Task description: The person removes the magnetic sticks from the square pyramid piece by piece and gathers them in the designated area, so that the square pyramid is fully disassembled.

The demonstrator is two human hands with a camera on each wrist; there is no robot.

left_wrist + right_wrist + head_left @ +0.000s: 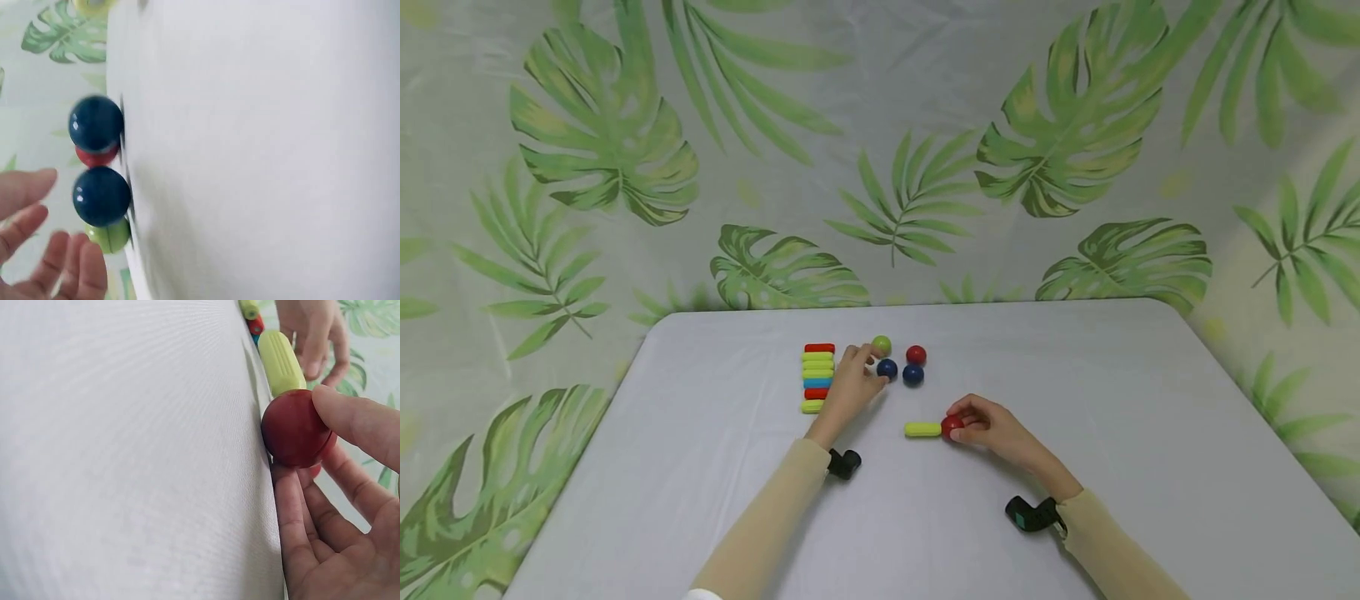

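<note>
My right hand (1002, 433) pinches a glossy red ball (294, 428) between thumb and fingers, low at the white tabletop. The ball meets the end of a ribbed yellow-green stick (921, 429) lying sideways on the table. My left hand (850, 383) hovers beside a dark blue ball (887, 369), thumb and fingers spread. In the left wrist view the left fingertips (94, 269) look apart from that blue ball (101, 196). Close by are a green ball (882, 344), a second red ball (916, 355) and another blue ball (913, 375).
Left of my left hand, several short sticks in red, yellow-green and blue (817, 383) lie stacked in a column. A leaf-print cloth (925, 275) hangs behind the far edge of the white table (700, 467).
</note>
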